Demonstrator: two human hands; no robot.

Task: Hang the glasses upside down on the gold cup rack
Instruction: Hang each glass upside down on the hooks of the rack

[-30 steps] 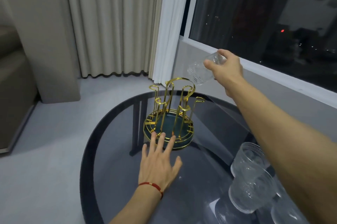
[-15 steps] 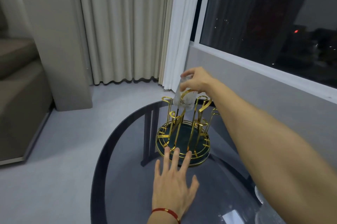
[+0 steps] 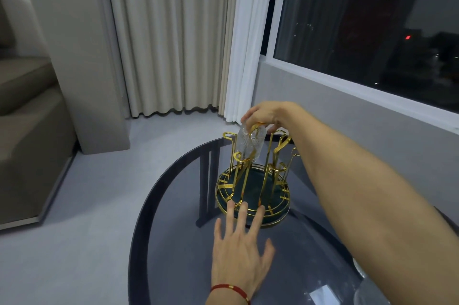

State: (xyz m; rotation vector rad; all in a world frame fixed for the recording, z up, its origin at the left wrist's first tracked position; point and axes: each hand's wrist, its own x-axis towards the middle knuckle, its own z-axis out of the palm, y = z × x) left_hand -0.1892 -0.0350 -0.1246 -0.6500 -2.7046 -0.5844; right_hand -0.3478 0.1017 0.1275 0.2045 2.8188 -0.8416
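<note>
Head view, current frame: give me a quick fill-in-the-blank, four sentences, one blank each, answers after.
1. The right hand holds a clear ____ over the rack, bottom end up.
2. The cup rack is ____ in colour.
3. The left hand lies flat with fingers spread, wearing a ____ bracelet.
4. The rack stands on a dark ____ table.

Missing words: glass; gold; red; glass

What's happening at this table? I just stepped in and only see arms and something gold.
A person is loading a gold cup rack on a dark glass table. Their right hand holds a clear ribbed glass upside down by its base, fitted over one of the rack's far prongs. Their left hand lies flat on the table, fingertips at the rack's round base. The other prongs look bare.
</note>
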